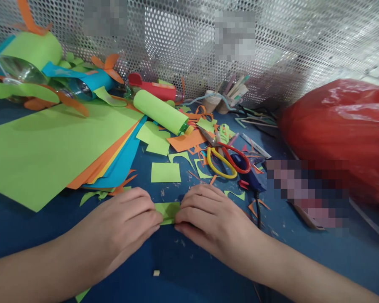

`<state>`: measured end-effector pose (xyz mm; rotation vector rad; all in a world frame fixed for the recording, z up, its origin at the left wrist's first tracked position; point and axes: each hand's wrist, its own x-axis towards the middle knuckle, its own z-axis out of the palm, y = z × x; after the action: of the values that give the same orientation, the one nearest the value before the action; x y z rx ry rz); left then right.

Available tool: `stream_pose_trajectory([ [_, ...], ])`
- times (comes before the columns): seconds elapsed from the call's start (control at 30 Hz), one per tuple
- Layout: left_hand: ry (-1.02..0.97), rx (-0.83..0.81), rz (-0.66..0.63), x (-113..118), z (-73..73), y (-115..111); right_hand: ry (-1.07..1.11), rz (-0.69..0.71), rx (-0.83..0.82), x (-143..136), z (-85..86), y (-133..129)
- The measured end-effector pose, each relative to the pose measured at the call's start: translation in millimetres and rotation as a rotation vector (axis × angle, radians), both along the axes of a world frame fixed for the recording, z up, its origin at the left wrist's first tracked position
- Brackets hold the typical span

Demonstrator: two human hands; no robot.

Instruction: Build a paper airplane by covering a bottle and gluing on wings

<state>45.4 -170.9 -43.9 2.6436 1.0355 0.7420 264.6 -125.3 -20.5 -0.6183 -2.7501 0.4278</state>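
Note:
A small strip of green paper [168, 208] lies between my hands over the blue table, its near edge folded or curled up. My left hand [126, 227] pinches its left end, fingers pressed together. At the right end, the fingers of my right hand [208, 214] are closed on the same paper. Just beyond my hands is a green paper rectangle [165, 172]. Scissors with one yellow and one red handle [221, 163] rest behind my right hand, over a dark blue tool [252, 174] with a black cord.
Large coloured sheets [60, 143] are stacked at the left. Behind them lie paper-wrapped bottles, one green [159, 110]. Orange and green scraps [186, 140] litter the middle. Cups of sticks [211, 101] stand by the perforated metal panel. A red plastic bag [337, 134] bulges at the right.

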Motion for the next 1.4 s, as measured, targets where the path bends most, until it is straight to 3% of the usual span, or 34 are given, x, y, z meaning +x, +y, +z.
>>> stream_pose_trajectory([
  [0.23, 0.058, 0.101, -0.060, -0.6, 1.3, 1.5, -0.016, -0.033, -0.029, -0.8, -3.0, -0.8],
  [0.4, -0.009, -0.017, 0.023, 1.4, 1.5, 0.6, 0.001, -0.038, -0.023, -1.8, -3.5, -1.3],
  [0.53, -0.051, -0.139, 0.000, 0.6, 1.4, 0.0, 0.000, -0.078, -0.128, -3.2, -3.9, -1.7],
  [0.93, -0.087, -0.196, -0.028, 0.3, 2.5, 3.3, 0.095, -0.222, -0.350, -7.9, -3.1, -7.7],
  [1.13, -0.042, -0.168, -0.005, -2.2, 1.5, 3.3, 0.091, -0.179, -0.278, -5.8, -5.9, -4.9],
  [1.4, 0.024, 0.102, -0.018, -0.9, -1.6, -0.7, -0.026, -0.021, -0.092, 1.0, -2.6, -3.1],
])
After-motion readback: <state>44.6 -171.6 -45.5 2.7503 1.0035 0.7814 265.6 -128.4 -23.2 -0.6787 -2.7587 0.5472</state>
